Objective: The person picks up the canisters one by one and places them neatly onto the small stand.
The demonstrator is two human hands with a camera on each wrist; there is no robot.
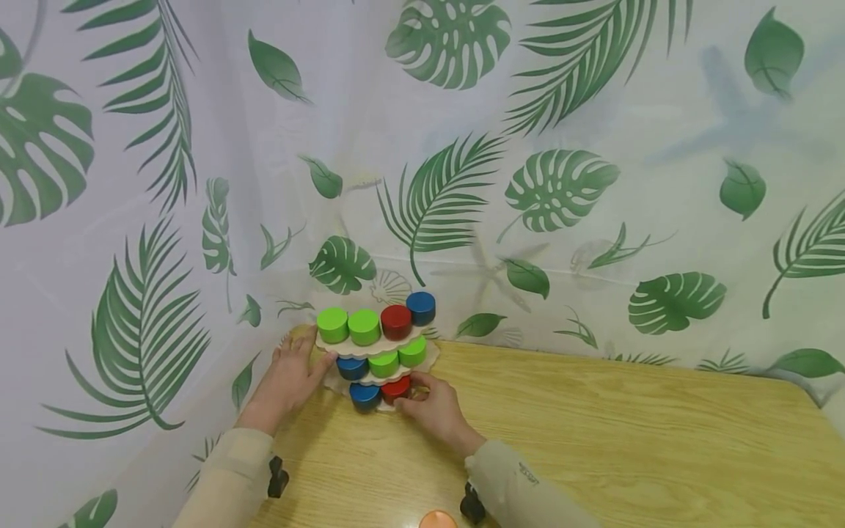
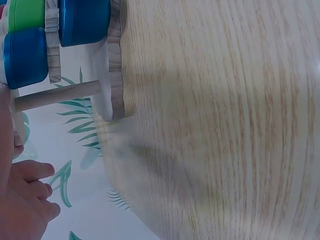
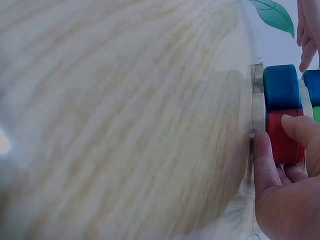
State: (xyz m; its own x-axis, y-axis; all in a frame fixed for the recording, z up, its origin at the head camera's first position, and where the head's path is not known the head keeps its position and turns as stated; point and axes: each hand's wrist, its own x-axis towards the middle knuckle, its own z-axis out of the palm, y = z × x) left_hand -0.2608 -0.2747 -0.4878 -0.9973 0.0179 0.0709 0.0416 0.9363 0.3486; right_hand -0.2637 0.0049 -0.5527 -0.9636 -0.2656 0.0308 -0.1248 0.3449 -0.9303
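A pale wooden tiered stand (image 1: 359,353) with scalloped edges carries blue, green and red round blocks on three levels. My left hand (image 1: 290,370) grips the top tier at its left end, with the thumb in front. In the left wrist view its other fingers (image 2: 37,187) curl loosely beside the stand's wooden post (image 2: 60,95). Low on the stand, my right hand (image 1: 436,411) holds a red block (image 3: 284,137) between thumb and fingers. A blue block (image 3: 281,87) sits right beside that red one on the bottom level.
The stand is at the back left of a wood-grain table (image 1: 594,440), close to a white leaf-print cloth (image 1: 462,110) that hangs behind and to the left. An orange round thing (image 1: 438,520) shows at the bottom edge of the head view.
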